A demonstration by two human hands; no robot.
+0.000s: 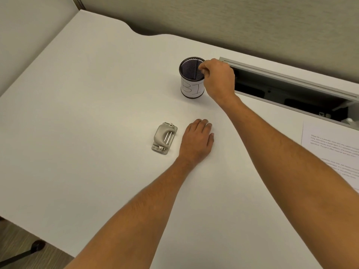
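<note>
A black mesh cup [191, 82] stands upright on the white desk [97, 113]; a paper label on it reads "BI". My right hand [218, 78] hovers at the cup's right rim, thumb and fingertips drawn together over the opening. Nothing shows between them, and I cannot tell whether they touch the rim. My left hand [197, 141] lies flat on the desk, fingers straight and holding nothing. Just left of it sits a small beige metal-and-plastic desk tool [164, 138], apart from the hand.
An open cable tray [291, 90] runs along the desk's back right, its lid raised. Printed paper sheets [330, 144] lie at the right edge under my right forearm. A chair base [29, 251] shows on the floor at lower left.
</note>
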